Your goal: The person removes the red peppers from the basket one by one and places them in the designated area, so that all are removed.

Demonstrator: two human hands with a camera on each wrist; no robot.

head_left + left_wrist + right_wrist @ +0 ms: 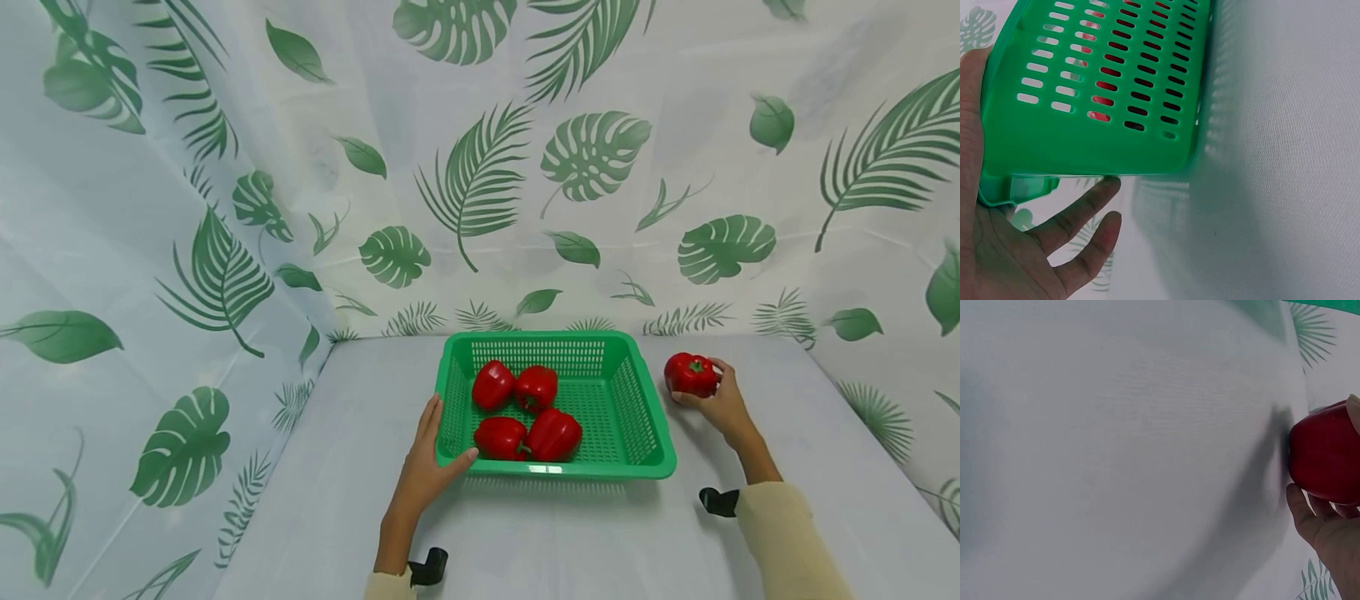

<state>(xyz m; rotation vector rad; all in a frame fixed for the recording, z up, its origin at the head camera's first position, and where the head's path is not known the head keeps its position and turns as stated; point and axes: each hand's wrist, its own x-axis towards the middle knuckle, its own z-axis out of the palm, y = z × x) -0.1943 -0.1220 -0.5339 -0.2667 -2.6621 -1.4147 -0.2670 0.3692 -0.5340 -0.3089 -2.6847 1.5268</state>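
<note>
A green plastic basket [555, 469] stands on the table with several red bell peppers inside its left half, one of them a front pepper [555, 435]. My left hand [426, 473] holds the basket's front left corner, thumb over the front rim and fingers along the left side. Two of its fingers [1088, 206] reach out beside the perforated wall in the left wrist view. To the right of the basket, my right hand [722, 406] grips another red bell pepper [688, 374], its green stem facing me. That pepper [1325, 453] is partly cut off in the right wrist view.
A white cloth covers the table [525, 542]. Behind it and to both sides hang white sheets [510, 83] with green leaf prints. A black strap piece [429, 567] shows at the left wrist, another black piece [718, 502] at the right.
</note>
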